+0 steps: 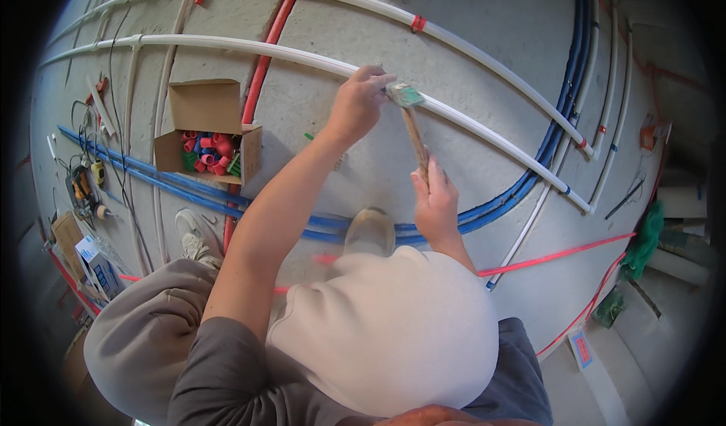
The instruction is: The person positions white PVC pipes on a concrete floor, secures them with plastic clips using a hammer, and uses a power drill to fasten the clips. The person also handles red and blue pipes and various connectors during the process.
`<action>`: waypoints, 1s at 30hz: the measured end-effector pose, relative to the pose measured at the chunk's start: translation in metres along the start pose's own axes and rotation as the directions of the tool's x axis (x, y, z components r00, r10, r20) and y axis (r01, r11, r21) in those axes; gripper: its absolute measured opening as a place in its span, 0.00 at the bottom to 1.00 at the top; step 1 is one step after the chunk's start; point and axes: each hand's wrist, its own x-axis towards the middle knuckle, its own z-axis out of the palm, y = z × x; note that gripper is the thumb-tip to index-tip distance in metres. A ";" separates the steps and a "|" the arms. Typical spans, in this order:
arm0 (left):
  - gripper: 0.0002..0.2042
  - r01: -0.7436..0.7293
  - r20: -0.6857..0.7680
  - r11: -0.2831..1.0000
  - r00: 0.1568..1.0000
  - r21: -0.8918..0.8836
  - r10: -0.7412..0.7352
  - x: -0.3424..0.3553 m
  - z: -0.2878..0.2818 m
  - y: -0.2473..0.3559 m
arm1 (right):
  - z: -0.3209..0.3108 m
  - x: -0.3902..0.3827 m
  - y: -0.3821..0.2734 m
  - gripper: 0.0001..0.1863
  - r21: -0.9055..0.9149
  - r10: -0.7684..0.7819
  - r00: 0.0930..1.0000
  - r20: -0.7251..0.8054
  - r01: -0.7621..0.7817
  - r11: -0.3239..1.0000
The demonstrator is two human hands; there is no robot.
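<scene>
My right hand grips the wooden handle of a hammer-like tool, whose pale greenish, blurred head lies over the middle white pipe. My left hand is at that same pipe, just left of the head, its fingers bent and pressed together; what they hold, if anything, is hidden. Blue pipes curve along the concrete surface beneath my arms, and a small green piece lies left of my left wrist.
An open cardboard box holds several coloured fittings. Power tools and cables lie further left, beside a blue-white package. Another white pipe runs beyond. Red pipes cross the surface; green mesh sits at the right edge.
</scene>
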 end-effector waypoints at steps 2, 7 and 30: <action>0.19 -0.013 0.001 1.000 1.000 -0.003 0.013 0.001 -0.003 0.003 | 0.004 0.005 0.001 0.27 -0.107 0.029 0.998 0.063 -0.022 0.994; 0.17 -0.060 -0.031 0.952 0.997 0.301 0.072 0.009 -0.020 0.009 | -0.011 -0.002 -0.010 0.26 -0.023 0.042 0.999 0.009 -0.041 0.999; 0.20 -0.294 0.301 0.878 0.936 0.378 0.184 0.024 -0.025 0.006 | 0.020 -0.009 0.005 0.12 0.536 0.353 0.936 -0.008 -0.294 0.791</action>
